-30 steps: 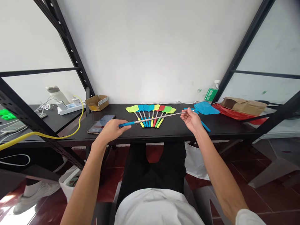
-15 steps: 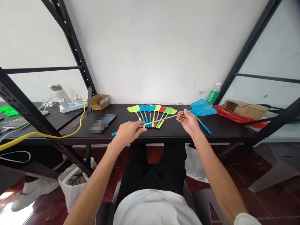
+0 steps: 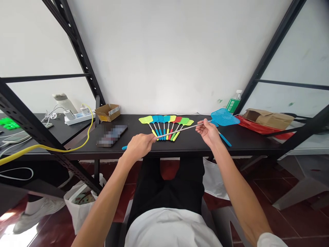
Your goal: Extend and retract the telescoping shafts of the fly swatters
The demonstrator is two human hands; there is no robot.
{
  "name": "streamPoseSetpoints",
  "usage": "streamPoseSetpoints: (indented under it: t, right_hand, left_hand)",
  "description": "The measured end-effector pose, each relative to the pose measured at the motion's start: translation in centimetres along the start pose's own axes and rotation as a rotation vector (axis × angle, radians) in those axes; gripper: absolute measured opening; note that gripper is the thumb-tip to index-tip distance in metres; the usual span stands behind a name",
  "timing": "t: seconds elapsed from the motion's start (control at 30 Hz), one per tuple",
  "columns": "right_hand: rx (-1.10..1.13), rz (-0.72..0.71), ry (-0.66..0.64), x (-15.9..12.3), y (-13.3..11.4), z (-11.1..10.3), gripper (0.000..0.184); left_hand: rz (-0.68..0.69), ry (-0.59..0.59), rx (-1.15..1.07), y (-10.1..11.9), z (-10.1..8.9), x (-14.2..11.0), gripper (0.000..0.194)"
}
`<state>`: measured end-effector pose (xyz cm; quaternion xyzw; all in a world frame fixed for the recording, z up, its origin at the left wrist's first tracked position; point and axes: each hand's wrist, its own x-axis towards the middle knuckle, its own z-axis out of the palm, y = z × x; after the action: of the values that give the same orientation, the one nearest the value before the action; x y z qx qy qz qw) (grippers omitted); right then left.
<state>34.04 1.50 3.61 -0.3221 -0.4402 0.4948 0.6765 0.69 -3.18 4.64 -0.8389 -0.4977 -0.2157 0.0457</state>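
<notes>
A blue fly swatter (image 3: 225, 117) with a long thin metal rod is held slantwise above the table by both my hands. My left hand (image 3: 141, 145) is closed round the rod near its lower end, and the tip of the blue handle pokes out to its left. Close to the swatter's mesh head, my right hand (image 3: 207, 131) pinches the rod between thumb and fingers. Beneath that head lies a second blue swatter, its handle (image 3: 225, 140) showing; its head is mostly hidden. Behind the rod, several short fly swatters (image 3: 164, 127) in yellow, blue, red and green lie fanned out.
On the black table (image 3: 246, 142) are a phone (image 3: 112, 136) and a small open carton (image 3: 108, 112) at left. A green-labelled bottle (image 3: 233, 102) and a brown paper bag (image 3: 267, 117) on red plastic stand at right. A yellow cable (image 3: 88, 133) crosses by the black rack post.
My left hand has slid right from the blue handle onto the metal rod, leaving the handle sticking out to the left. My right hand has kept its pinch near the head.
</notes>
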Motion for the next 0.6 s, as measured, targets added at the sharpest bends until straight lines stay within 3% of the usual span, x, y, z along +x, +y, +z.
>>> streamPoseSetpoints:
  t: [0.23,0.37,0.6]
  right_hand:
    - [0.044,0.026,-0.002,0.0,0.6,0.0,0.034]
    - [0.042,0.014,-0.002,0.1,0.8,0.0,0.033]
    - [0.055,-0.001,0.035,0.3,1.4,-0.1,0.034]
  left_hand:
    - [0.014,0.050,-0.014,0.4,-0.6,-0.2,0.035]
    - [-0.009,0.073,0.064,0.2,-0.5,-0.3,0.044]
    - [-0.030,-0.015,0.108,0.4,-0.4,-0.2,0.045]
